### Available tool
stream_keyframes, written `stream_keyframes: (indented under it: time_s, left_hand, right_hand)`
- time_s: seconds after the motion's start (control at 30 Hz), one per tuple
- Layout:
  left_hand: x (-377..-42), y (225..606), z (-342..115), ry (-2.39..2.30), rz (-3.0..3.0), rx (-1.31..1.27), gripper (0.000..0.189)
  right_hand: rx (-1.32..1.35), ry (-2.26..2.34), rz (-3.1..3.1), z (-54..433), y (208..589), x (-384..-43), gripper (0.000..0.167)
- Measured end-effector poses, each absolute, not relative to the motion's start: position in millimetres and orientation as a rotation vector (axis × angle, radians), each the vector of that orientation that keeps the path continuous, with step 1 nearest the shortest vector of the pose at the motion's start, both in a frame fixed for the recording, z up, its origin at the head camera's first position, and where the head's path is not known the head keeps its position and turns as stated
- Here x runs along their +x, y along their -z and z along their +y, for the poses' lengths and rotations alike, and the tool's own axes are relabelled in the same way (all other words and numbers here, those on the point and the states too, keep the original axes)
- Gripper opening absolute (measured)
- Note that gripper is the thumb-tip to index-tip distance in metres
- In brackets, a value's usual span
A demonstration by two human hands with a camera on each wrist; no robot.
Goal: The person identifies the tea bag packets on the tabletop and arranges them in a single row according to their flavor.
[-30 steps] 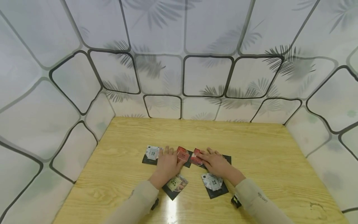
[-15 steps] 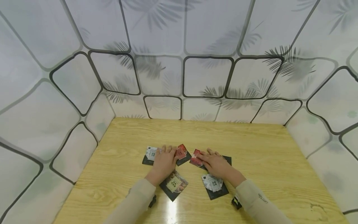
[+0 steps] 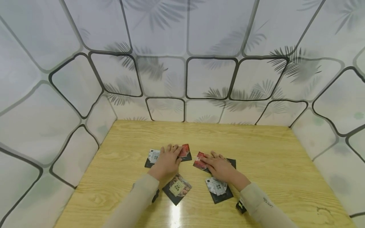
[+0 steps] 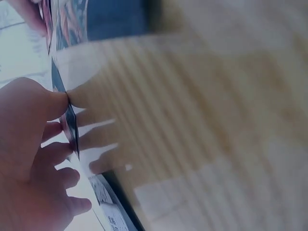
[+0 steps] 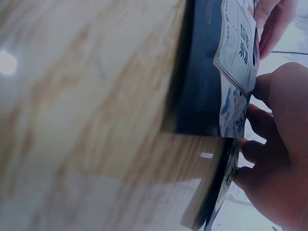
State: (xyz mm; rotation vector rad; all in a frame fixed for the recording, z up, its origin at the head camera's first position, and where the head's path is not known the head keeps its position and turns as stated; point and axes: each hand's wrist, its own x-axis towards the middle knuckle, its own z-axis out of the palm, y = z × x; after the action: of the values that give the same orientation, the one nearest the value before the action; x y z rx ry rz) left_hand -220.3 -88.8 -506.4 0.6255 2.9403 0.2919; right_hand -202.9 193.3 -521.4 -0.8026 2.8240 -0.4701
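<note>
My left hand point(image 3: 166, 161) with fingers loosely spread, touching a red-and-black packet point(image 3: 186, 152) on the wooden counter point(image 3: 265, 152), my right hand point(image 3: 220, 165) with fingers extended, resting on another red packet point(image 3: 198, 161)

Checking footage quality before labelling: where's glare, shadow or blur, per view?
Head: white glare streak on the table below the yellow-labelled packet. Left wrist: finger-shaped dark patches, shadow or reflection, beside the left hand; wood grain soft. Right wrist: round glare spot, far left; wood grain blurred.
</note>
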Motion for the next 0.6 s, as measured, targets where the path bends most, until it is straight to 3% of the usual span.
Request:
stream_keyframes:
  time_s: [0.6]
  left_hand:
    - [-265, 503, -118, -0.277, 2.928, 0.493, 0.060]
  right_hand:
    - [-0.816, 0.518, 2.811, 194, 520, -203, 0.046]
